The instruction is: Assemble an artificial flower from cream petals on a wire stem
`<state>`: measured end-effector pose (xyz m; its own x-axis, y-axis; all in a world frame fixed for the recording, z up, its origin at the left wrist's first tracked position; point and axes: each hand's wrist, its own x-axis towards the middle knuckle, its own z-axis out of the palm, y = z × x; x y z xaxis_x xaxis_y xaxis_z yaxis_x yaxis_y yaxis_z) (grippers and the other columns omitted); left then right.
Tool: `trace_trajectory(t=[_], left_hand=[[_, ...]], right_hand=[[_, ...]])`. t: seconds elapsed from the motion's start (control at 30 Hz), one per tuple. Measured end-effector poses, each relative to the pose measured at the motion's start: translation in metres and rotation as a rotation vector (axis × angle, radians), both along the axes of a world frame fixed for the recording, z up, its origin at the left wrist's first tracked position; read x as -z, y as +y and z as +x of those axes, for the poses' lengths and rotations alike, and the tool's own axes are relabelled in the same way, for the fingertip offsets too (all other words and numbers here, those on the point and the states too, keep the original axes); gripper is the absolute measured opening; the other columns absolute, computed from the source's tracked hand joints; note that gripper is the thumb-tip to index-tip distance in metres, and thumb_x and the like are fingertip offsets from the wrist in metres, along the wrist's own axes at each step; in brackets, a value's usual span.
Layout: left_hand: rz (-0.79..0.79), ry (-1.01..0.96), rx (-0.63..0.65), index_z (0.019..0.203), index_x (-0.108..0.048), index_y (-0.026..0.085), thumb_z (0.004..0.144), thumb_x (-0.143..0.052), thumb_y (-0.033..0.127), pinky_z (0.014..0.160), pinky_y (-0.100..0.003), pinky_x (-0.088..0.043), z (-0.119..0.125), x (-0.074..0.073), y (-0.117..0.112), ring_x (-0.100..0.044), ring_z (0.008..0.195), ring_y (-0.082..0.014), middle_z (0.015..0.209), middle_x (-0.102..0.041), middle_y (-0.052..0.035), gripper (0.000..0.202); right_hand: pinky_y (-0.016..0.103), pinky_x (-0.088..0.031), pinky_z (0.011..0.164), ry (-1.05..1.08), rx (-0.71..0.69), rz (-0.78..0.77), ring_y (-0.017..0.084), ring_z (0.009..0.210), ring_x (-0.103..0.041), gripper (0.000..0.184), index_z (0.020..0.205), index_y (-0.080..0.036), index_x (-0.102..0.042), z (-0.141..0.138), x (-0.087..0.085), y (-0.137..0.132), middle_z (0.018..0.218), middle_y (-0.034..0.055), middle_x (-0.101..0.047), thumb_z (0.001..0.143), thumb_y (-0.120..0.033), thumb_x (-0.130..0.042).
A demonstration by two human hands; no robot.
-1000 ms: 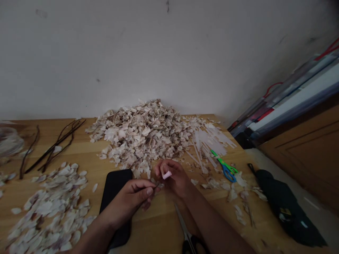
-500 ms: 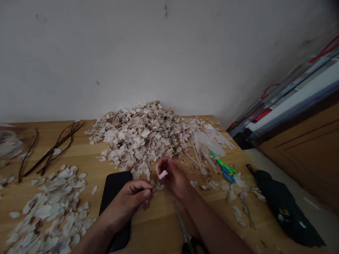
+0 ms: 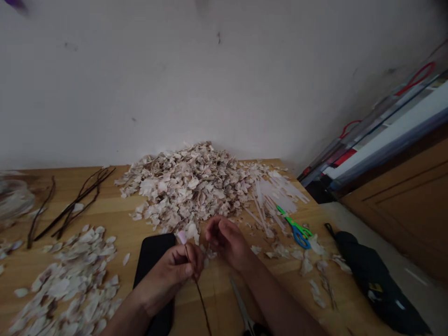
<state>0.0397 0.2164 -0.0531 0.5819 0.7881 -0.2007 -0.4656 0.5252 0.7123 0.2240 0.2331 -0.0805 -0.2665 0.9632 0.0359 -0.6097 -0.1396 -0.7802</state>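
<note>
My left hand (image 3: 177, 266) is closed in a pinch round a thin brown stem (image 3: 200, 296). The stem slants down toward the near table edge, and a small pale pink rolled piece (image 3: 182, 237) sits at its upper end. Just to the right, my right hand (image 3: 229, 242) is loosely curled with its fingertips drawn together; whatever lies in them is too small to tell. Beneath my left wrist lies a black phone (image 3: 145, 256). Dark-handled scissors (image 3: 241, 303) rest beside my right forearm, their handles partly cut off by the frame.
A large heap of pale dried petals (image 3: 192, 182) stands against the wall, with loose petals (image 3: 70, 275) at left. Dark twigs (image 3: 75, 203) lie behind those. Pale strips (image 3: 276, 193), green-and-blue scissors (image 3: 294, 226) and a folded dark umbrella (image 3: 374, 280) are on the right.
The pink piece has moved from my right hand's fingertips to just above my left hand. The stem now shows below my left fingers. The view has tilted up slightly.
</note>
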Motion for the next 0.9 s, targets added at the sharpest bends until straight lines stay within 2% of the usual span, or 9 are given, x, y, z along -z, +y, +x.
trace_trajectory(t=[0.13,0.3,0.5,0.6,0.73,0.83,0.9], left_hand=[[0.002,-0.010,0.049,0.067,-0.071,0.018,0.066,-0.098,0.040,0.053,-0.023,-0.041,-0.001,0.004,-0.001,-0.059,0.054,-0.0140,0.059,-0.069,-0.0009,0.034],[0.012,-0.005,0.033,0.065,-0.067,0.018,0.064,-0.098,0.044,0.043,-0.020,-0.034,-0.001,0.006,-0.002,-0.049,0.045,-0.0094,0.054,-0.064,0.0024,0.040],[0.004,-0.015,-0.001,0.065,-0.064,0.019,0.061,-0.099,0.045,0.043,-0.020,-0.034,0.001,0.008,-0.001,-0.045,0.045,-0.0093,0.053,-0.061,0.0037,0.044],[0.009,-0.021,-0.017,0.065,-0.065,0.018,0.061,-0.100,0.043,0.046,-0.020,-0.035,0.001,0.007,-0.001,-0.047,0.048,-0.0096,0.054,-0.061,0.0030,0.043],[0.022,-0.017,-0.040,0.066,-0.064,0.017,0.063,-0.099,0.045,0.048,-0.021,-0.034,0.002,0.005,-0.001,-0.048,0.048,-0.0094,0.055,-0.060,0.0037,0.044],[0.040,-0.026,-0.050,0.065,-0.063,0.016,0.065,-0.098,0.044,0.050,-0.021,-0.038,0.002,0.006,0.000,-0.052,0.051,-0.0099,0.057,-0.059,0.0043,0.045],[0.055,-0.039,-0.055,0.069,-0.064,0.016,0.071,-0.095,0.038,0.054,-0.022,-0.043,0.002,0.010,0.002,-0.055,0.054,-0.0107,0.060,-0.060,0.0050,0.038]], right_hand=[[0.022,-0.020,0.046,0.020,0.004,-0.012,0.009,0.057,-0.036,0.042,0.088,-0.020,-0.069,-0.001,-0.001,0.000,0.078,0.0017,-0.060,0.089,-0.061,-0.072],[0.021,-0.020,0.045,0.019,0.006,-0.029,0.009,0.055,-0.036,0.040,0.089,-0.020,-0.067,-0.001,0.001,0.001,0.076,0.0008,-0.058,0.088,-0.060,-0.073],[0.020,-0.023,0.044,-0.068,0.044,-0.029,0.008,0.054,-0.037,0.040,0.088,-0.020,-0.067,-0.002,0.003,-0.002,0.076,0.0007,-0.059,0.087,-0.059,-0.075],[0.021,-0.026,0.046,-0.165,0.164,0.013,0.008,0.053,-0.039,0.038,0.086,-0.020,-0.068,0.000,-0.004,-0.002,0.072,-0.0006,-0.059,0.086,-0.057,-0.076],[0.022,-0.031,0.050,-0.313,0.450,0.100,0.009,0.054,-0.042,0.035,0.082,-0.020,-0.067,0.002,-0.028,-0.007,0.069,-0.0018,-0.059,0.088,-0.053,-0.076],[0.023,-0.036,0.055,-0.389,0.695,0.133,0.011,0.060,-0.045,0.031,0.085,-0.022,-0.067,-0.007,-0.048,-0.031,0.069,-0.0034,-0.054,0.093,-0.052,-0.071],[0.023,-0.042,0.058,-0.470,0.755,0.164,0.012,0.064,-0.049,0.029,0.088,-0.023,-0.067,-0.025,-0.058,-0.060,0.070,-0.0038,-0.053,0.098,-0.051,-0.065]])
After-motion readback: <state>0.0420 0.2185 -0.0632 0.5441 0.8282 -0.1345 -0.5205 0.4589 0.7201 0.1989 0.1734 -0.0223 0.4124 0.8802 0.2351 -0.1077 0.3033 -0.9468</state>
